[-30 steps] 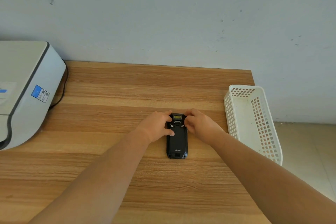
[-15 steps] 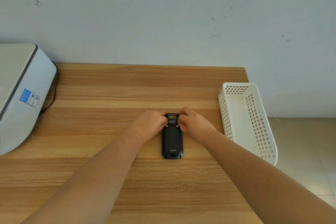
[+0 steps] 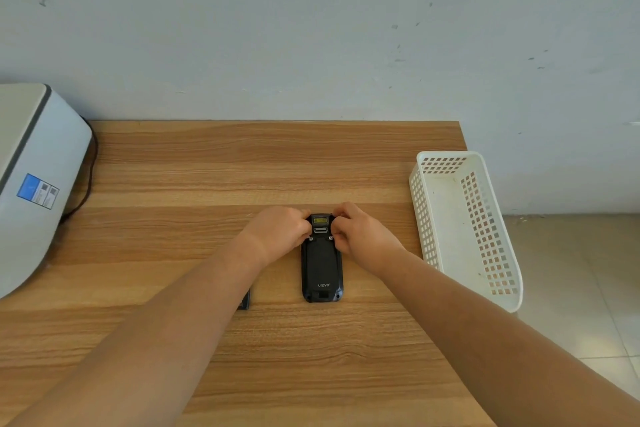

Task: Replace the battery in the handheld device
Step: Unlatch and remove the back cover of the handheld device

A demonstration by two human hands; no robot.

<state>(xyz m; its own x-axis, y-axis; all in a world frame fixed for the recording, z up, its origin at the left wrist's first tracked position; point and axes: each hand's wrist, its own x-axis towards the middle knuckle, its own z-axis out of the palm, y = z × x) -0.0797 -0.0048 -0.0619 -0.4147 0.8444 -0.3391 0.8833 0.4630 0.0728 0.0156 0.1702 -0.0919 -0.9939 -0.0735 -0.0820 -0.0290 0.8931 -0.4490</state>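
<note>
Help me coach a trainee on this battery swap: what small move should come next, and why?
Probably work the two latches beside the scanner window. The handheld device lies face down with its back cover on, and the left hand and right hand already pinch its top corners.

1. Two arms show, and both are bare from the bottom edge up to the wrists.
2. No sleeve covers either arm.
3. The left hand (image 3: pixel 277 230) is bare, with no glove on it.
4. The right hand (image 3: pixel 363 236) is bare too.
5. The fingers (image 3: pixel 341 210) look short and rounded.
</note>
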